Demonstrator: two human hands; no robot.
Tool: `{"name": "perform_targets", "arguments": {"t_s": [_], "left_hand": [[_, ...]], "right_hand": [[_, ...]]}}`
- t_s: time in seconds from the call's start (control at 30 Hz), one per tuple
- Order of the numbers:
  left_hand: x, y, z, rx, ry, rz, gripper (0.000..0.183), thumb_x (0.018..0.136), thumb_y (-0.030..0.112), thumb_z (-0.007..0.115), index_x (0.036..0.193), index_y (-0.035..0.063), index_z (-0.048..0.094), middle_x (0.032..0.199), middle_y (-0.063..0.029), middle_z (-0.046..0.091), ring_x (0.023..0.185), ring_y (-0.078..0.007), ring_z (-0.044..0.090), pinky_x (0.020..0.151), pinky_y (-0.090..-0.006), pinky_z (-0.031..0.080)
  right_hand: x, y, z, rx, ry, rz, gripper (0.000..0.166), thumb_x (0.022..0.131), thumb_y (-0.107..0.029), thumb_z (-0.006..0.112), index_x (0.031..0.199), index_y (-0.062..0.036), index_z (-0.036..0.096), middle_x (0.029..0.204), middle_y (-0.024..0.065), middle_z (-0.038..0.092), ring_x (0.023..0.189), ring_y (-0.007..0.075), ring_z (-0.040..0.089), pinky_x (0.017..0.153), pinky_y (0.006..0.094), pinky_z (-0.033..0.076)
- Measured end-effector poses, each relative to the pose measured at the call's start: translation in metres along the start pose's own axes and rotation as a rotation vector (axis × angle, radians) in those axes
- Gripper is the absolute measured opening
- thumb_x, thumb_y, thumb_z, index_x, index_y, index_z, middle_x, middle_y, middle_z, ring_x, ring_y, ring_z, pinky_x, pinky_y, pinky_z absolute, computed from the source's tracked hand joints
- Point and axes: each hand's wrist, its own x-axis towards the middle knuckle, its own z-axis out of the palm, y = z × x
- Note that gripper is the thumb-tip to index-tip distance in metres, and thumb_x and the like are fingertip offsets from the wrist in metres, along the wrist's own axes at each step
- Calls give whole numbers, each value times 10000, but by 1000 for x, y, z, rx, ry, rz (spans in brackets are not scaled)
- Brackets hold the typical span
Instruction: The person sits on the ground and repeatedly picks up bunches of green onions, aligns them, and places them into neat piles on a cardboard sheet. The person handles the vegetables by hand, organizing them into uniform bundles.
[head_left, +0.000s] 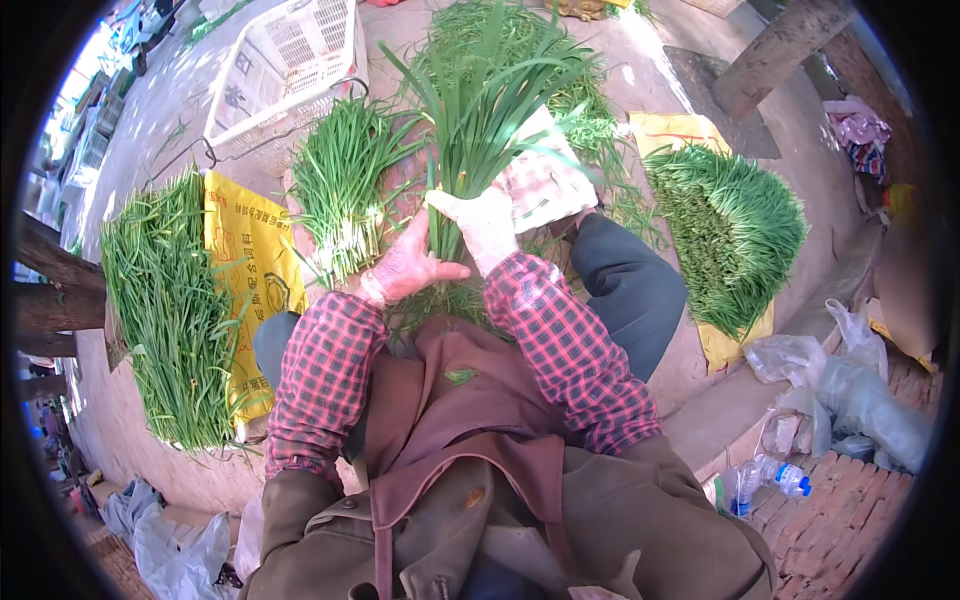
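Observation:
Between my knees I hold an upright bundle of garlic chives (480, 112), its long green leaves fanning away from me. My right hand (484, 221) grips it around the middle, thumb across the front. Lower down, my left hand (405, 259) cups the stems, its thumb reaching across near their cut ends; its other fingers are partly hidden. A smaller pile of chives (345, 184) lies just left of the bundle, pale ends toward me. Behind my right hand is a pale checked cloth (551, 184). Loose trimmings (446, 304) lie below the stems.
Farther left, a long chive pile (176, 322) lies beside a yellow printed sack (247, 262). At right, a neat chive stack (724, 232) rests on yellow sacking (731, 345). A white plastic crate (285, 82) and a loose chive heap (585, 90) stand ahead. Plastic bottles (772, 476) lie lower right.

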Motion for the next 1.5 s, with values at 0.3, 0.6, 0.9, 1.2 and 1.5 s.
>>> {"name": "perform_targets", "arguments": {"t_s": [0.3,0.6,0.9,1.2,1.5], "left_hand": [[76,72,-17,-183,23,91,863,661,106,863,1379,-2,396,1282,-111,558,1115,-218,574,954,-365,472],[111,15,11,-18,267,134,366,779,114,760,1095,-7,622,951,-97,681,847,-165,612,755,-321,491],[78,71,-53,-269,656,-178,89,832,69,694,870,-7,667,718,-66,671,558,-154,620,517,-279,508],[27,16,-126,-739,695,-377,203,895,125,574,1011,-40,603,871,-144,671,765,-272,662,752,-408,551],[4,-10,-149,-139,615,-392,267,865,184,606,891,-70,683,839,-133,707,711,-172,667,640,-315,525]], "right_hand": [[61,-15,-38,-405,-204,-244,366,768,-252,747,1041,-21,671,927,96,703,827,165,650,738,321,516],[82,60,-51,-648,-226,-150,283,853,-280,615,1021,-56,656,906,119,665,880,211,635,758,396,504],[23,31,-83,127,-363,-27,626,878,-234,693,1392,-10,414,1376,113,495,1284,224,445,1040,358,404],[-27,42,-39,-33,-366,63,354,866,-281,663,1082,-2,693,970,101,715,878,114,630,825,268,479],[-8,62,-52,364,-432,167,265,909,-132,619,1041,92,666,878,138,706,761,174,673,742,278,543]]}}
